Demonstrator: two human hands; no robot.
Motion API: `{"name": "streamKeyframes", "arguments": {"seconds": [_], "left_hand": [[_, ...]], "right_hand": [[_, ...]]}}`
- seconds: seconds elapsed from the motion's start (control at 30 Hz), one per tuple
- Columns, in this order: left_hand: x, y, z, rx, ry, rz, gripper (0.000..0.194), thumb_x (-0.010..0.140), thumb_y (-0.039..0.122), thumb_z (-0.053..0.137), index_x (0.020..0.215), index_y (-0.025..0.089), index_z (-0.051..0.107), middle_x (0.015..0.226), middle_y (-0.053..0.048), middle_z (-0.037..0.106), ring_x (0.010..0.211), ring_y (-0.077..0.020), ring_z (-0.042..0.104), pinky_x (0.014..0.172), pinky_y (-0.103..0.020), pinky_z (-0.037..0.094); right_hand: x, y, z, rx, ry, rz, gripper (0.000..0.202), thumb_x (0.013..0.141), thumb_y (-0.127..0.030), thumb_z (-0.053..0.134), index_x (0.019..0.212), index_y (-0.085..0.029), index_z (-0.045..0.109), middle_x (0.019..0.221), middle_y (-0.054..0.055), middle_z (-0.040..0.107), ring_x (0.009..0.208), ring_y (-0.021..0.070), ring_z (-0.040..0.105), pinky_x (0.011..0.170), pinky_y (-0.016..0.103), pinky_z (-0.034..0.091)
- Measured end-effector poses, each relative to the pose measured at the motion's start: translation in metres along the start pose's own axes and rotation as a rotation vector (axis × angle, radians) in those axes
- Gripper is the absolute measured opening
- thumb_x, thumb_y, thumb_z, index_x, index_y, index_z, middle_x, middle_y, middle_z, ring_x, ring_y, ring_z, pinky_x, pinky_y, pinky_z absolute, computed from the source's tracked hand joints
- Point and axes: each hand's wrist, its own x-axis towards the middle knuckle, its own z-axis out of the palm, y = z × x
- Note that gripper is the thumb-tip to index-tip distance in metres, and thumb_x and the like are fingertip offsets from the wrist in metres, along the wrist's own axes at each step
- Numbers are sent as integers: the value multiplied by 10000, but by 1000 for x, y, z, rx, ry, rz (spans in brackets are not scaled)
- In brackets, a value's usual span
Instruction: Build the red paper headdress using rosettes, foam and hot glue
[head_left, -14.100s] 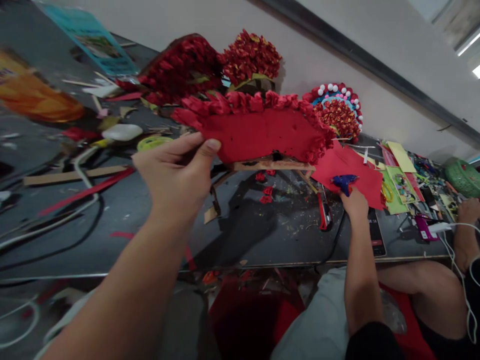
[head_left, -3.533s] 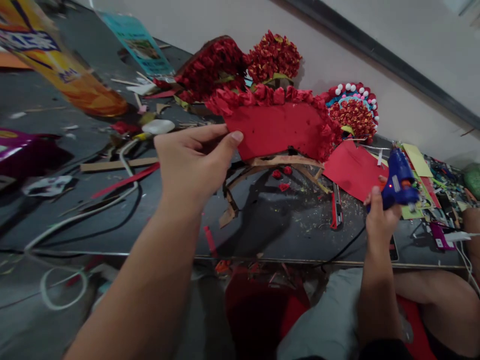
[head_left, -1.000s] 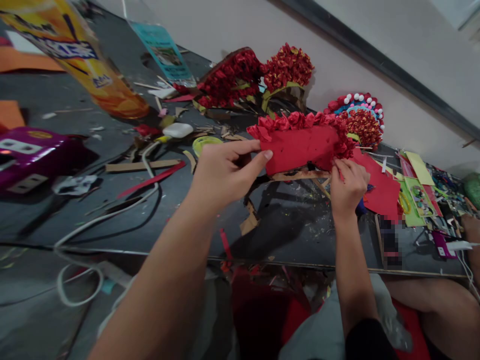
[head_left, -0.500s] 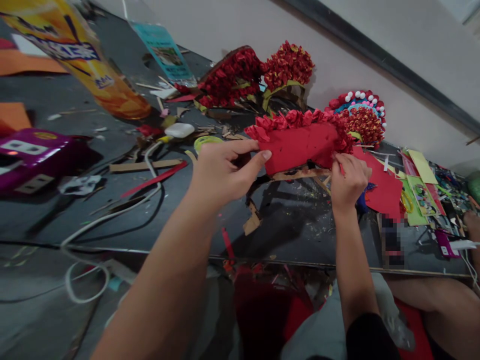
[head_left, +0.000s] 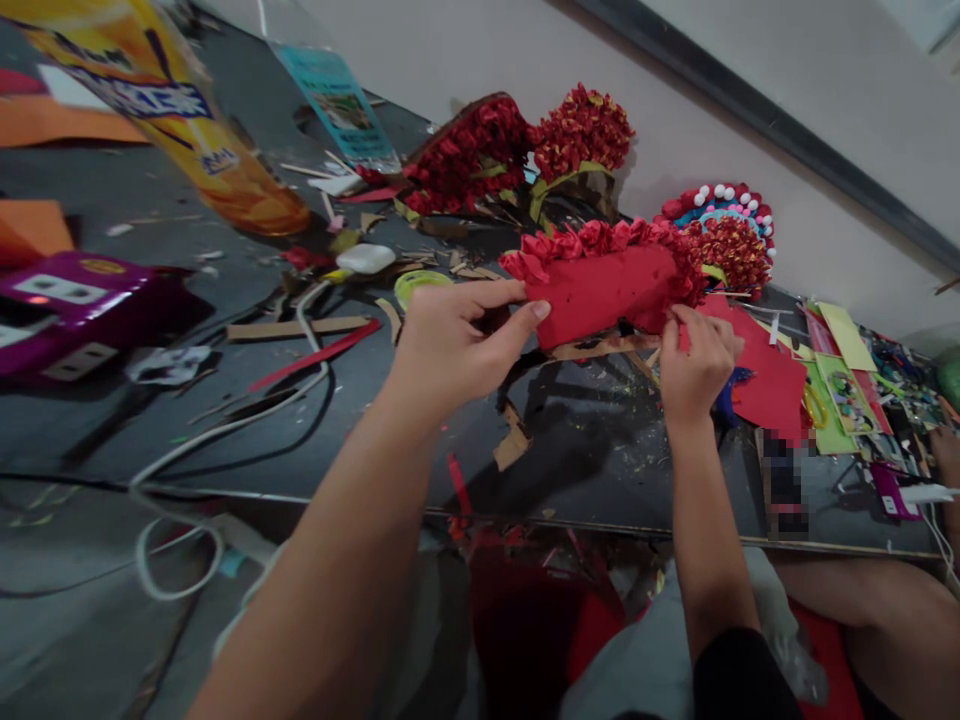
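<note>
A red paper-covered piece point(head_left: 604, 292) with crinkled red petals along its top and right edges is held up over the dark table. My left hand point(head_left: 461, 335) pinches its left end between thumb and fingers. At its lower right corner, the closed fingers of my right hand point(head_left: 697, 362) grip the piece. A strip of brown cardboard point(head_left: 600, 347) shows along the underside. Behind stand a red petal-covered shape point(head_left: 476, 150) and a red and yellow flower ball point(head_left: 585, 128) with green leaves.
A bottle point(head_left: 187, 120) and a purple power socket point(head_left: 82, 310) with a white cable point(head_left: 300, 390) lie left. Red paper point(head_left: 769, 370), yellow scissors point(head_left: 814, 405) and coloured sheets lie right. Cardboard scraps dot the dark table point(head_left: 600, 490). Another person's hand shows at far right.
The view has shifted slightly, so items at the left appear a little further right. Both hands keep their hold on the red piece, whose pose looks nearly the same.
</note>
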Motion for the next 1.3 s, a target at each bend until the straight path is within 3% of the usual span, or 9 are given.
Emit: {"name": "streamKeyframes", "arguments": {"seconds": [0.43, 0.57, 0.67, 0.73, 0.83, 0.93, 1.13, 1.23, 1.3], "left_hand": [[-3, -5, 3, -16, 71, -75, 221, 689, 314, 672, 555, 139, 649, 449, 38, 468, 428, -50, 363, 407, -156, 271], [-5, -9, 6, -30, 154, -162, 188, 665, 318, 695, 629, 134, 703, 488, 33, 525, 443, -45, 388, 413, -150, 287], [-5, -10, 6, -37, 187, -213, 202, 655, 326, 699, 614, 128, 706, 458, 43, 463, 436, -35, 338, 401, -147, 244], [-4, -10, 6, -34, 218, -252, 212, 645, 335, 707, 607, 126, 706, 449, 47, 421, 443, -34, 315, 401, -148, 229], [-2, -8, 6, -42, 242, -293, 210, 632, 340, 712, 639, 130, 722, 469, 45, 436, 459, -37, 325, 412, -152, 241], [-1, -6, 7, -46, 256, -319, 220, 622, 343, 700, 668, 131, 735, 481, 41, 463, 466, -41, 338, 411, -151, 242], [1, -6, 9, -49, 312, -367, 244, 566, 355, 703, 659, 132, 738, 479, 34, 501, 474, -55, 365, 407, -163, 277], [1, -5, 8, -64, 341, -374, 229, 537, 345, 711, 646, 144, 731, 491, 35, 527, 466, -52, 372, 414, -184, 298], [1, -3, 8, -46, 310, -379, 228, 569, 351, 698, 671, 148, 723, 490, 44, 514, 462, -47, 375, 430, -202, 296]], "right_hand": [[-8, -7, 0, 55, -21, -41, 252, 868, -204, 396, 986, -172, 617, 977, 88, 692, 940, 215, 586, 830, 367, 385], [-12, -6, -24, 60, -25, -167, 272, 885, -200, 376, 986, -201, 628, 1063, 61, 690, 1021, 186, 587, 878, 338, 391], [-12, 16, -51, -98, -69, -6, 298, 894, -271, 356, 933, -196, 642, 964, 76, 695, 939, 206, 613, 885, 374, 392], [-12, 42, -62, -280, -267, 213, 314, 880, -343, 401, 1006, -167, 628, 961, 110, 689, 917, 253, 621, 863, 417, 409], [-18, 82, -61, -489, -731, 490, 499, 884, -472, 401, 1154, -84, 560, 976, 215, 673, 964, 344, 632, 821, 461, 443], [-30, 106, -47, -501, -879, 634, 626, 836, -560, 457, 1158, -30, 543, 1040, 289, 638, 1016, 399, 614, 840, 495, 444], [-41, 115, -41, -362, -722, 671, 443, 831, -435, 487, 1022, -49, 591, 951, 277, 651, 948, 354, 632, 818, 470, 446], [-41, 115, -53, -257, -560, 680, 416, 863, -444, 350, 929, -109, 587, 800, 183, 654, 818, 289, 633, 743, 412, 455], [-41, 109, -59, 6, -366, 698, 428, 847, -497, 311, 830, -152, 563, 671, 91, 606, 682, 224, 595, 663, 352, 455]]}}
